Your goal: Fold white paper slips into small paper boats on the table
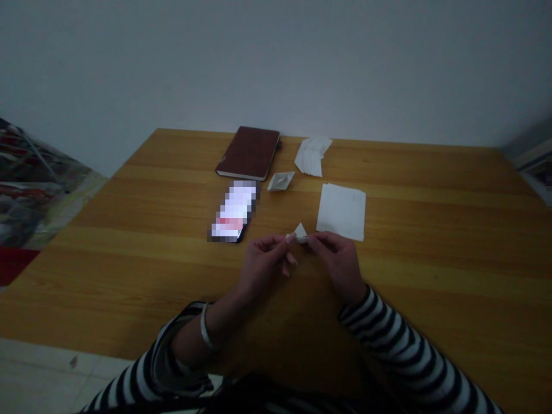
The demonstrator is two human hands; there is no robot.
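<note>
Between both hands, just above the table, is a small folded paper [301, 231] with a white pointed peak standing up in the middle. My left hand [267, 261] pinches its left end between thumb and finger, the other fingers loosely curled. Its right end is pinched by my right hand [338, 259]. Beyond them lies a small folded paper boat [281, 181]. A square stack of white paper sheets [341, 211] rests close behind my right hand. The fingers cover both ends of the held paper.
A phone [235, 210] with a lit, blurred screen lies left of the hands on the wooden table [431, 247]. Behind it is a dark red notebook [250, 152]. A fanned pile of white papers [313, 155] lies near the back edge, against a pale wall [302, 63].
</note>
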